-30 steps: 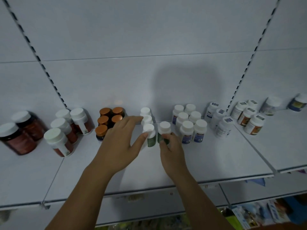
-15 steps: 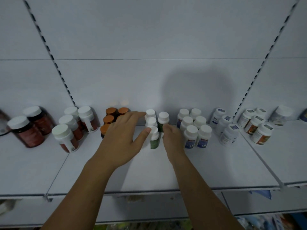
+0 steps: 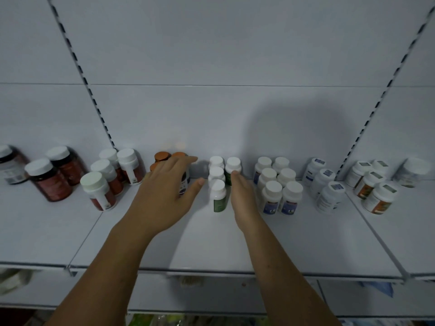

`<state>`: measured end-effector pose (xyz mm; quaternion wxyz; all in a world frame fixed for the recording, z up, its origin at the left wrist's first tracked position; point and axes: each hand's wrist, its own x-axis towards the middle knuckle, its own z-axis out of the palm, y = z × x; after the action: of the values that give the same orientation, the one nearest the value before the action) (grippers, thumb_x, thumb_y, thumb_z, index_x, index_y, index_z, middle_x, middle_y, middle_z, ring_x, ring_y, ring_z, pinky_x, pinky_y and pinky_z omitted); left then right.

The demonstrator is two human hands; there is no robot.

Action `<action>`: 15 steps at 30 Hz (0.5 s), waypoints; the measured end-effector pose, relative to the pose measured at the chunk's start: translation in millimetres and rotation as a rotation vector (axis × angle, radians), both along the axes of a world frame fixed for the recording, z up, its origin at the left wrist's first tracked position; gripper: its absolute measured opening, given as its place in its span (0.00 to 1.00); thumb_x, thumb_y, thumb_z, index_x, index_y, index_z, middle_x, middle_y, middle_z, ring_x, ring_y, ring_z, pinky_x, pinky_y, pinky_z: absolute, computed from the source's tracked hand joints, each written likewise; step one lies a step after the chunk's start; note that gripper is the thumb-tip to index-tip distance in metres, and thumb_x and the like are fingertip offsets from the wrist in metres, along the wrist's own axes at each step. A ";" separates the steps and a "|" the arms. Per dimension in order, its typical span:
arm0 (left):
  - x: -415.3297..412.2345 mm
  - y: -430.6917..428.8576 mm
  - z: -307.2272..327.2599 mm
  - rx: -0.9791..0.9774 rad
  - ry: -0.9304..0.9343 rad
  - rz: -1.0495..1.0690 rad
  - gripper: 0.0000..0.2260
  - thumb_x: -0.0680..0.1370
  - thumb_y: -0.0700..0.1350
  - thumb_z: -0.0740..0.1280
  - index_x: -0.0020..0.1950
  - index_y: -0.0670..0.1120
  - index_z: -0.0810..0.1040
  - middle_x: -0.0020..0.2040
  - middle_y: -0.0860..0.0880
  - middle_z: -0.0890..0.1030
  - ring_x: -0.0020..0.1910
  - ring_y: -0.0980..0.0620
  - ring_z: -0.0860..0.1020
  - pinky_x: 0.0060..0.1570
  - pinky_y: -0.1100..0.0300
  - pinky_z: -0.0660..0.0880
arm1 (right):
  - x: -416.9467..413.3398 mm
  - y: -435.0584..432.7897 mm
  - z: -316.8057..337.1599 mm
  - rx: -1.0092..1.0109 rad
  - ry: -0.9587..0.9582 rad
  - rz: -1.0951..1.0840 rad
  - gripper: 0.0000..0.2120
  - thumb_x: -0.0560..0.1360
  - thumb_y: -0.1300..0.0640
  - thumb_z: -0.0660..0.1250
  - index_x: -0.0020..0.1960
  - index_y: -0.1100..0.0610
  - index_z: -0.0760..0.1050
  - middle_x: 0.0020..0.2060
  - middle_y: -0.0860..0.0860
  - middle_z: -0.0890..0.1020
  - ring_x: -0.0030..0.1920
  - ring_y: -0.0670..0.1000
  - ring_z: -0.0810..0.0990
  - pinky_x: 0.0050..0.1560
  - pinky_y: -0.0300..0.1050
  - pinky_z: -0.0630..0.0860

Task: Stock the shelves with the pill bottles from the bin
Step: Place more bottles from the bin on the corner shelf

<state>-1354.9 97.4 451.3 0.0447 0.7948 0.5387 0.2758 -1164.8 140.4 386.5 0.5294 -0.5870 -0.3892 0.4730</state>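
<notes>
Pill bottles [image 3: 218, 196] with green labels and white caps stand in a short row on the shelf [image 3: 306, 243], between my two hands. My left hand [image 3: 162, 198] is spread and released, its fingers over the orange-capped bottles [image 3: 162, 156]. My right hand [image 3: 243, 198] is flat and grasps nothing, its fingertips [image 3: 235, 175] touching the far right green bottle [image 3: 233, 164] near the back wall [image 3: 211, 114].

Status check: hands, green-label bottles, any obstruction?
Left hand open, at the orange-capped bottles. Right hand open, touching the rear green-label bottle, upright on the shelf. Blue-label bottles close on the right; nothing blocking.
</notes>
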 end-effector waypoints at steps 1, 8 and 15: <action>-0.6 -0.6 0.3 -0.001 0.001 0.005 0.27 0.81 0.68 0.54 0.76 0.57 0.68 0.69 0.56 0.74 0.66 0.49 0.74 0.61 0.45 0.75 | 0.6 -1.8 1.0 0.011 -0.006 0.009 0.11 0.87 0.46 0.56 0.64 0.43 0.75 0.53 0.43 0.79 0.61 0.50 0.77 0.61 0.47 0.70; -10.6 -7.1 6.7 0.027 0.039 0.040 0.26 0.81 0.67 0.56 0.76 0.58 0.68 0.68 0.56 0.75 0.63 0.49 0.75 0.59 0.44 0.76 | 8.7 -30.0 39.9 0.242 -0.264 0.099 0.22 0.85 0.48 0.61 0.79 0.48 0.65 0.71 0.44 0.72 0.68 0.44 0.71 0.59 0.37 0.68; -79.5 -37.6 18.2 0.081 0.102 0.281 0.27 0.80 0.68 0.62 0.75 0.57 0.68 0.65 0.54 0.78 0.64 0.46 0.75 0.58 0.44 0.75 | -43.9 -51.3 102.5 0.477 -0.750 0.504 0.36 0.80 0.37 0.66 0.83 0.45 0.55 0.79 0.44 0.63 0.78 0.46 0.62 0.71 0.43 0.63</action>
<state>-1434.3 59.8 469.5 -0.0538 0.7259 0.6346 0.2599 -1208.7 89.1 489.0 0.3417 -0.4672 -0.7791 0.2409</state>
